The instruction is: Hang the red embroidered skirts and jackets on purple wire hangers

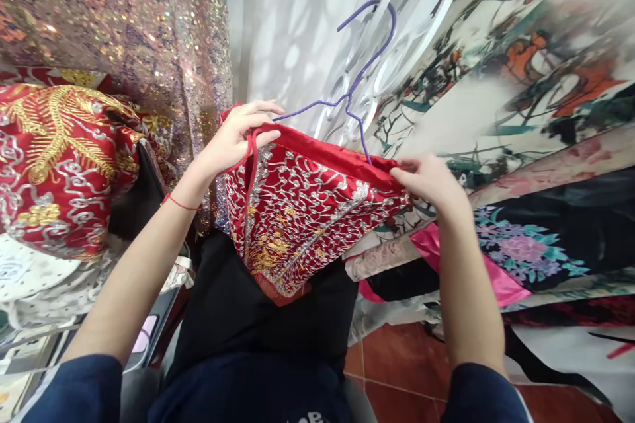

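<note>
A red garment [307, 218] with silver and gold embroidery hangs in front of me, its lower end tapering over my black-clad lap. My left hand [251, 132] is closed on its upper left edge, where a thin red strap or piping shows by the fingers. At the upper right corner, my right hand [424, 182] pinches the plain red band between thumb and fingers. A purple wire hanger [353, 89] rises out of the top opening, hook upward. Its lower part is hidden inside the cloth.
Sequined fabric [114, 20] hangs at upper left, above another red-and-gold embroidered piece [59, 165]. A white ornamental panel [292, 33] stands behind the hanger. Printed cloths [526, 79] and a black floral one [536, 244] fill the right. Reddish tiles [397, 357] cover the floor.
</note>
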A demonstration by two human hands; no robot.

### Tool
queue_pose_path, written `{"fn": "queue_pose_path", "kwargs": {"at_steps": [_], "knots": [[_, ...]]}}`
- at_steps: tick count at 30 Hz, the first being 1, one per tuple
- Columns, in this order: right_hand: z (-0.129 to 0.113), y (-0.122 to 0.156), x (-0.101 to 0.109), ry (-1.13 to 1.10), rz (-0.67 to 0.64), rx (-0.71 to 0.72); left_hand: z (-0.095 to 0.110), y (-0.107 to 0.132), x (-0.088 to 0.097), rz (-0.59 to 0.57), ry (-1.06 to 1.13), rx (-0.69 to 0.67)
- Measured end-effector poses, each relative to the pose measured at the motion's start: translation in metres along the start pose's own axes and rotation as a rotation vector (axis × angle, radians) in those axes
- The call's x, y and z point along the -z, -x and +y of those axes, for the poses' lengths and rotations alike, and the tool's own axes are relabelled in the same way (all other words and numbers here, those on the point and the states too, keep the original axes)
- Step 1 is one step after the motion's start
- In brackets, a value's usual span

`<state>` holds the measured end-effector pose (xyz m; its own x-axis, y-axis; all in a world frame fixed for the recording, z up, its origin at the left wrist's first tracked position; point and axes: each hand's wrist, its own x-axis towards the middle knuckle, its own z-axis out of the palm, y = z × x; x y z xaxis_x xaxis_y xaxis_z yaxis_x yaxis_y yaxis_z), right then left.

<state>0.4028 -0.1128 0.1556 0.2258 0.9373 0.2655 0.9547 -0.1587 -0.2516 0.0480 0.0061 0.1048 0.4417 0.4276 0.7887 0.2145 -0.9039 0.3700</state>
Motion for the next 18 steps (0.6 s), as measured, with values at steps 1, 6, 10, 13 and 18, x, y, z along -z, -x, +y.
{"fn": "queue_pose_path", "kwargs": {"at_steps": [1, 6, 10, 13, 18], "knots": [[-0.002, -0.002, 0.008, -0.014, -0.058, -0.078, -0.003, 0.000, 0.002, 0.009, -0.037, -0.007], [0.002, -0.016, 0.030, -0.228, -0.074, -0.185, -0.014, -0.003, 0.013, 0.041, -0.134, 0.017], [0.001, -0.025, 0.020, -0.297, 0.127, -0.222, -0.017, -0.009, 0.014, 0.041, -0.072, 0.046], [-0.006, -0.030, 0.012, -0.306, 0.341, -0.179, -0.023, -0.017, 0.017, 0.053, -0.072, 0.087], [-0.006, -0.052, -0.003, -0.244, 0.615, -0.055, -0.040, -0.027, 0.021, 0.093, -0.245, 0.121]]}}
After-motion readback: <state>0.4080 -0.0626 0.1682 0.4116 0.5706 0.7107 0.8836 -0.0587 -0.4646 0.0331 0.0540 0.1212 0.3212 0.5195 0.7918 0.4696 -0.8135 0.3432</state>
